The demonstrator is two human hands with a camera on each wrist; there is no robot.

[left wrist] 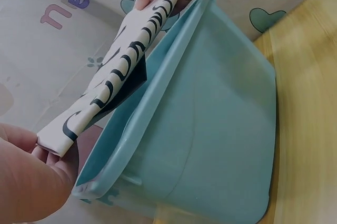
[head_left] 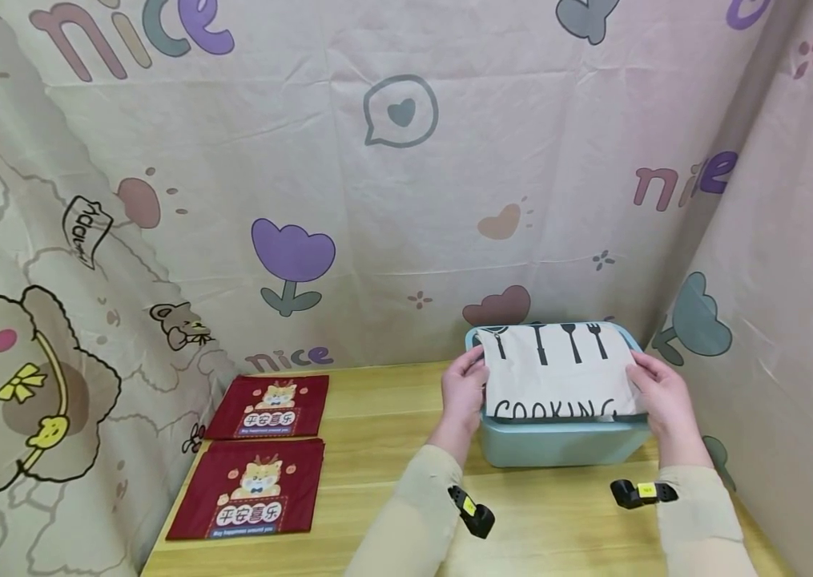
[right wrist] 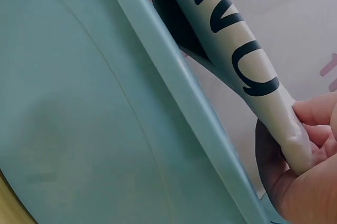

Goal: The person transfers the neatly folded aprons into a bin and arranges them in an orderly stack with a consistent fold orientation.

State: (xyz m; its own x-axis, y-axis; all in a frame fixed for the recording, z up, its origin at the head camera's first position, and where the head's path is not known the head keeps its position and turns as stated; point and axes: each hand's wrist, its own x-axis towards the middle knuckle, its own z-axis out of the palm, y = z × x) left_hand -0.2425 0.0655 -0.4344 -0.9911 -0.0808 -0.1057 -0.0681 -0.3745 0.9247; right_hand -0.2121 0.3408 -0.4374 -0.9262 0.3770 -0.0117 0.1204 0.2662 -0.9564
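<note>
A folded white cloth (head_left: 557, 373) printed with black utensils and the word COOKING is held over the mouth of a light blue plastic bin (head_left: 565, 445). My left hand (head_left: 465, 393) pinches its left edge, and my right hand (head_left: 662, 393) pinches the right edge. In the left wrist view the cloth (left wrist: 118, 71) stands a little above the bin's rim (left wrist: 158, 84), with a dark layer showing beneath. Thumb and fingers of the right hand (right wrist: 310, 166) grip the cloth's end in the right wrist view. The bin's inside is mostly hidden under the cloth.
Two folded dark red cloths with a cartoon animal print lie at the left of the wooden table (head_left: 377, 449): one at the back (head_left: 269, 407), one in front (head_left: 247, 490). Printed curtains (head_left: 392, 208) enclose the table at the back and both sides.
</note>
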